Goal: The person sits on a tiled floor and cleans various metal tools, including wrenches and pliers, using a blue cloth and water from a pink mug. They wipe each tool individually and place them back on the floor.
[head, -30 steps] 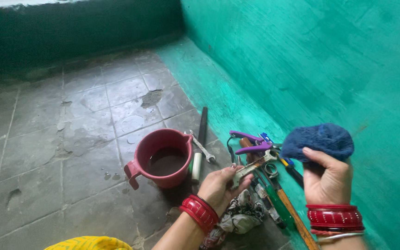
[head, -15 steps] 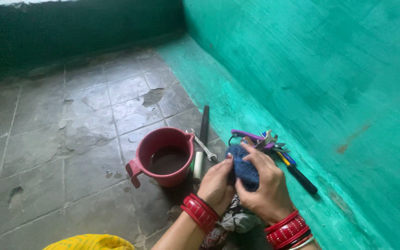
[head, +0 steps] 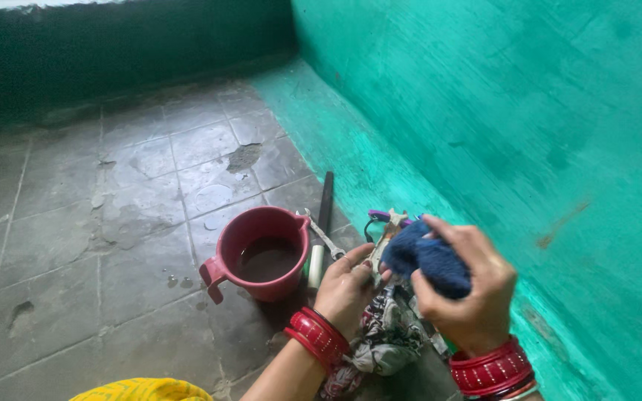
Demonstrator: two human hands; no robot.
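Observation:
My right hand [head: 469,289] grips a dark blue cloth [head: 425,261] and presses it against a small metal tool [head: 388,236] that my left hand [head: 347,288] holds by its lower end. Both wrists carry red bangles. The hands work just right of a red mug [head: 261,254] with dark water in it. Under the hands lies a patterned rag [head: 384,341]. Purple-handled pliers [head: 379,217] peek out behind the tool.
A long dark bar [head: 325,199], a wrench [head: 325,238] and a pale-handled tool [head: 315,266] lie beside the mug on the grey tiled floor [head: 113,223]. A teal wall [head: 499,111] rises on the right with a sloped base. Yellow fabric [head: 139,390] shows at the bottom edge.
My right hand brought the blue cloth down from mid-air onto the tool in my left hand. The view has shifted slightly left.

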